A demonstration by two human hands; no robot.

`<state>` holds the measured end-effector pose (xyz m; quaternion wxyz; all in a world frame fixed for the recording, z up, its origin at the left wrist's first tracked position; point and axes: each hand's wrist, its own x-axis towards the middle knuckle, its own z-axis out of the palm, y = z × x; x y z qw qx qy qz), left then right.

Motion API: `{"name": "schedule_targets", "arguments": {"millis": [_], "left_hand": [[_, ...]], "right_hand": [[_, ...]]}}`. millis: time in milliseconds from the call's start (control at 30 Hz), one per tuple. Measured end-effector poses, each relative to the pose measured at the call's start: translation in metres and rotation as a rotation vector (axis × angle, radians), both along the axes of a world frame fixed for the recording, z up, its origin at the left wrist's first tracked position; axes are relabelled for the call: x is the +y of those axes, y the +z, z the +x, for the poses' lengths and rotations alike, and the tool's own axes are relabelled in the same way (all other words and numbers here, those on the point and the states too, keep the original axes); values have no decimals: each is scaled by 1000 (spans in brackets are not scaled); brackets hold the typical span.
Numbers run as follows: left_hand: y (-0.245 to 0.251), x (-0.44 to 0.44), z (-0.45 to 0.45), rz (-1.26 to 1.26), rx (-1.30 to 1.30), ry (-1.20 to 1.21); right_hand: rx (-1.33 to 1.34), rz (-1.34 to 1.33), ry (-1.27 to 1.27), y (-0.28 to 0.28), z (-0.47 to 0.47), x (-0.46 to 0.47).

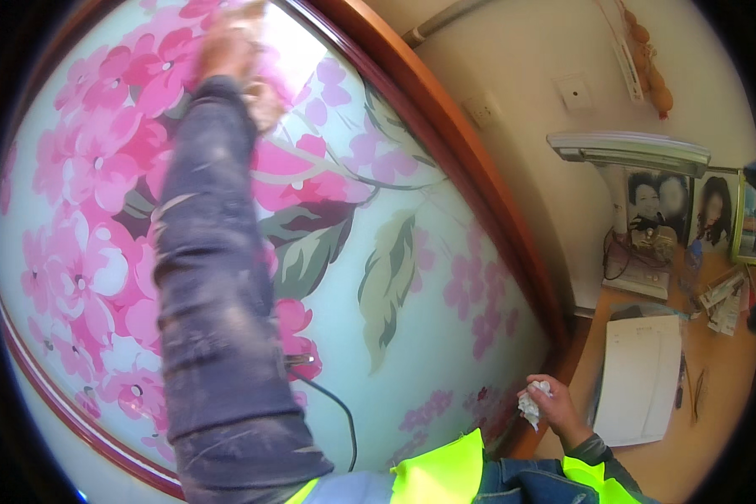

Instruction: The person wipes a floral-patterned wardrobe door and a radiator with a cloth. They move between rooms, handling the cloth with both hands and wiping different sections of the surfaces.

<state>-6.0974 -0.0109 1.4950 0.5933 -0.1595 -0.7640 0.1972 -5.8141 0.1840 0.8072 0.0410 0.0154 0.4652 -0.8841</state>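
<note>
My left arm, in a dusty dark sleeve, reaches up across a glossy floral panel (327,264) with pink flowers and green leaves. At its top my left hand (230,47) is blurred against the panel; whether it holds anything cannot be told. A brownish shape beside the wrist may be its reflection. Low on the right, my right hand (561,409) grips a crumpled white tissue (533,404), between the panel and a wooden desk (649,469). A dark cord (346,403) curves down from a small metal piece (299,360) beside my left sleeve.
A reddish-brown wooden frame (453,138) edges the panel. On the desk are white paper sheets (636,378), a desk lamp (630,151), framed photographs (658,201), a plastic bottle (692,264) and thin tools (697,394). Wall sockets (481,111) and hanging gourds (658,88) are beyond.
</note>
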Motion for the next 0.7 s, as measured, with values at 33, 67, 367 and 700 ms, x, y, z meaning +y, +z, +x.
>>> {"name": "schedule_targets", "arguments": {"millis": [33,67,367,700], "left_hand": [[-25,17,-24,-109,-33,-32],[-53,32,-45,-228,-106,-58],[-263,0,27,-851,-485,-404],[5,-159,298,-162,510,343]], "right_hand": [[-24,41,-11,-1,0,-2],[-33,54,-18,-1,0,-4],[55,25,17,7,36,-15],[115,61,129,27,55,-9]]}}
